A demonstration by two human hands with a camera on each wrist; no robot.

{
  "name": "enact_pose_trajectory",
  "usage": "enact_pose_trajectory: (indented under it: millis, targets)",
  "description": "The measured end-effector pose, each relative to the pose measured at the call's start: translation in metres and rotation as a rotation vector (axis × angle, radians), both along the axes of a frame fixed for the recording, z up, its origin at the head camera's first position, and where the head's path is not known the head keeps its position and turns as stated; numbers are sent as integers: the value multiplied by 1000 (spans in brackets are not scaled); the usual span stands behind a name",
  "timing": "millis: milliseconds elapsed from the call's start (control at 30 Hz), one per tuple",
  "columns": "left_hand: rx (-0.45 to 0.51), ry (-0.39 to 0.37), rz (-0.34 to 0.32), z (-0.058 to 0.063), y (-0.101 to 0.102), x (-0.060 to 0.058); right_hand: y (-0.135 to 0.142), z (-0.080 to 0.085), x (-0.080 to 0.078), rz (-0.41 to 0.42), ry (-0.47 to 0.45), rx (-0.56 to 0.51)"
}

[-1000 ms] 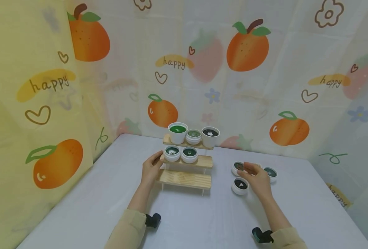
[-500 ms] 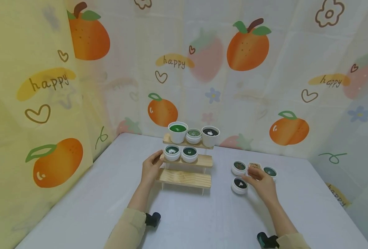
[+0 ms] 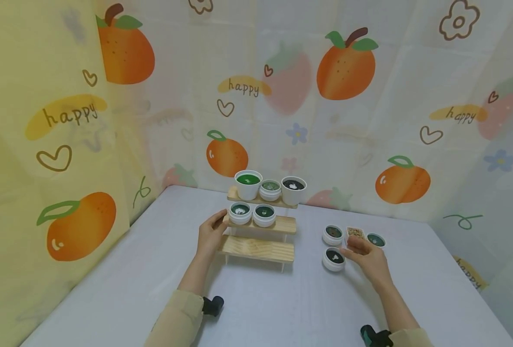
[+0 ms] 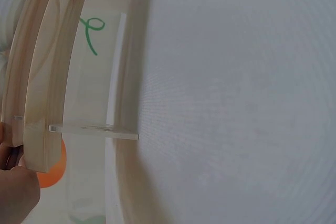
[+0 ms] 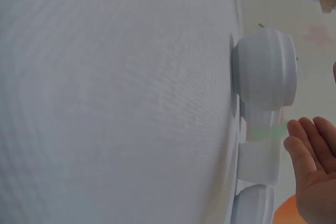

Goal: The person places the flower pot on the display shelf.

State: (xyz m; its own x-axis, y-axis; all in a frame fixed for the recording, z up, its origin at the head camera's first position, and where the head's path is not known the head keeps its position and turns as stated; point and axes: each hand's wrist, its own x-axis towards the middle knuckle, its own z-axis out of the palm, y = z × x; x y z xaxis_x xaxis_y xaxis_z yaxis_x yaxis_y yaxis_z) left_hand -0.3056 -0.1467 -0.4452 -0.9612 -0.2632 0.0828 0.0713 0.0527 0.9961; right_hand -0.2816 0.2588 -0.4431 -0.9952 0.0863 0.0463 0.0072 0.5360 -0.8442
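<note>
At the left end of a tiered wooden stand (image 3: 258, 248), my left hand (image 3: 210, 234) grips the middle board, fingers and thumb at its end in the left wrist view. Two white pots with dark green contents, a left pot (image 3: 240, 213) and a right pot (image 3: 264, 215), sit on that board. My right hand (image 3: 369, 262) hovers with nothing in it by a group of small containers. Nearest its fingertips is a white pot (image 3: 334, 259) with a dark top and a pale mark. Behind are a brown-topped pot (image 3: 333, 234), a square dish of beige bits (image 3: 355, 232) and a green-topped pot (image 3: 375, 240).
The top board holds a bright green cup (image 3: 248, 185), a pale green pot (image 3: 270, 190) and a dark-filled cup (image 3: 293, 190). Clear legs (image 4: 94, 129) support the boards. A fruit-print cloth (image 3: 295, 96) hangs behind the white-covered table (image 3: 265, 308).
My right hand has drawn back and to the right from above the pots, uncovering the square dish and the brown-topped pot. The left hand stays at the stand.
</note>
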Motion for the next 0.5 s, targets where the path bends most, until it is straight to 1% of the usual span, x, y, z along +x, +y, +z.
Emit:
enact_pose_trajectory:
  millis: [133, 233, 500]
  targets:
    - [-3, 1, 3, 1, 0, 0, 1, -2, 1, 25, -36, -38]
    - [-3, 4, 4, 1, 0, 1, 2, -3, 1, 56, -56, -43]
    - [-1, 11, -2, 0, 0, 1, 4, -10, -1, 161, -65, -1]
